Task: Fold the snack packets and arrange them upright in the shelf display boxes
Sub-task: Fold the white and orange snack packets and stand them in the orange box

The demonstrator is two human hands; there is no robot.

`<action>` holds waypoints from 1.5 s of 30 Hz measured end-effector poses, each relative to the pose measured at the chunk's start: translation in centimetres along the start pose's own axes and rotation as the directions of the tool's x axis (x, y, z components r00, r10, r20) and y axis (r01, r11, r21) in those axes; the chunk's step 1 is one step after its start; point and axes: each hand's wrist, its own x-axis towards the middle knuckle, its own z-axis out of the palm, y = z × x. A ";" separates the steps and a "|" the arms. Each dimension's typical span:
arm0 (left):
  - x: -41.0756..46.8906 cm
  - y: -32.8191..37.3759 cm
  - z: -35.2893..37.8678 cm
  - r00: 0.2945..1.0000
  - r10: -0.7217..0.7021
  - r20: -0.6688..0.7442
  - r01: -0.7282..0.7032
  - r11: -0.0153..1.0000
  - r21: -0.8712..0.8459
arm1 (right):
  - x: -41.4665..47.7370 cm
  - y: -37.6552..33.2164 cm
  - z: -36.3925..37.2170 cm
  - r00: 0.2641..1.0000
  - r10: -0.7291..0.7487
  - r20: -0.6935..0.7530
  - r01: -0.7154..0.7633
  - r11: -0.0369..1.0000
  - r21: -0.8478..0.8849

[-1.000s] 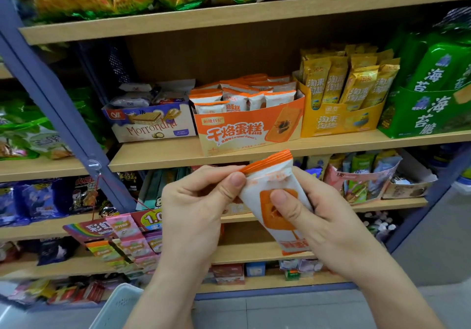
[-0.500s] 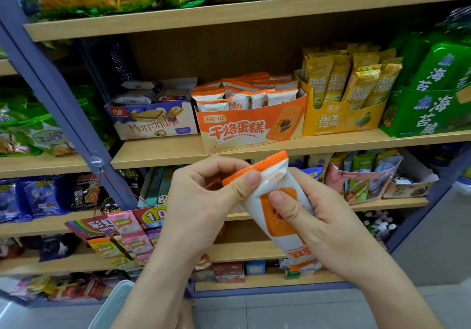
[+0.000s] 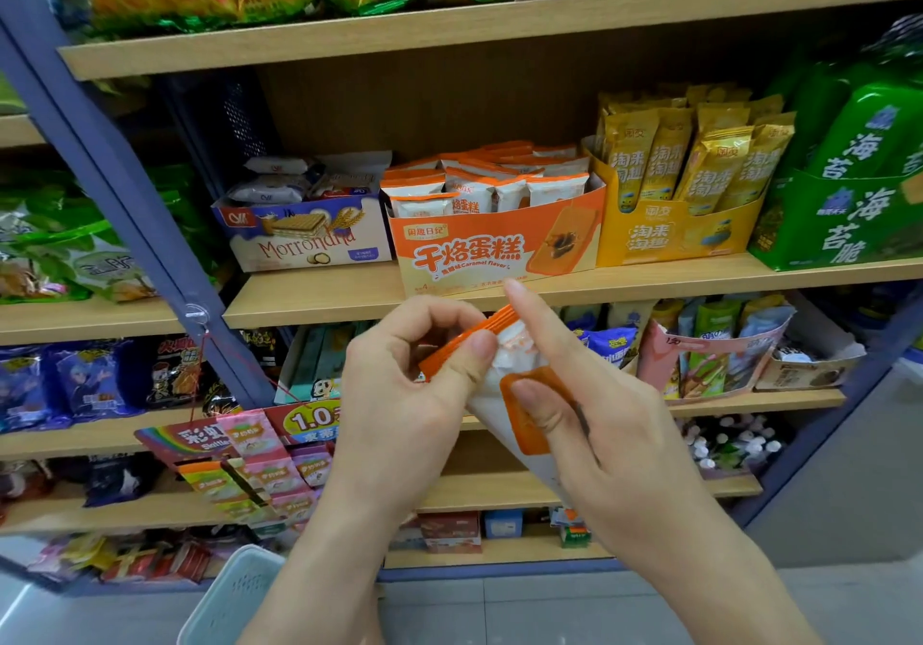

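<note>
orange-sealed packet [image 3: 514, 355] below the display box [image 3: 492, 250]: left hand [image 3: 404, 394] pinches its seal. right hand [image 3: 614, 437] grips it, forefinger now raised.

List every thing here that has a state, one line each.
snack packet: off the shelf, held in both hands, orange top seal tilted.
left hand: pinches the packet's orange top seal.
right hand: holds the packet's body, index finger straight.
orange display box: open-topped, packets standing upright inside.
yellow display box: open-topped, packets upright.
wafer box: open, packets lying loose on top.
</note>
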 end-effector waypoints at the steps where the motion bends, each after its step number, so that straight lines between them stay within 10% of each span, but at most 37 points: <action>1: 0.1 0.1 -0.2 1.000 -0.018 0.023 0.019 0.999 -0.032 | 0.0 -0.1 -0.1 1.000 0.007 0.013 -0.007 1.000 -0.007; 8: 0.4 0.0 -0.1 0.999 -0.025 0.030 0.028 0.996 -0.090 | -0.2 -0.5 -0.1 0.987 0.088 0.132 -0.091 0.996 0.021; 19: -0.1 -0.7 0.0 0.986 -0.164 -0.002 0.158 0.953 -0.259 | -0.4 1.9 -1.1 0.997 0.029 -0.074 -0.044 0.977 -0.208; 25: 0.3 -0.4 -1.6 0.978 0.010 0.208 -0.043 0.987 0.154 | -0.3 1.8 -1.8 0.994 -0.033 -0.102 -0.007 0.930 -0.368; 30: 0.5 -0.8 -1.5 0.963 0.183 0.199 -0.262 0.816 0.515 | 0.2 1.5 -1.7 0.988 -0.074 -0.139 0.003 0.890 -0.455; 36: 0.0 -1.8 -1.6 0.964 0.265 -0.009 -0.245 0.906 0.345 | 0.8 1.7 -2.6 0.970 0.143 -0.198 -0.140 0.990 0.030; 39: 0.3 -2.3 -1.8 0.974 0.213 -0.075 -0.192 0.956 0.220 | 1.3 1.2 -3.6 0.922 0.372 -0.107 -0.277 0.827 0.489; 45: 0.6 -3.0 -2.0 0.996 0.085 -0.025 -0.080 0.987 0.137 | 2.6 1.4 -3.0 0.863 0.489 -0.127 -0.323 0.727 0.606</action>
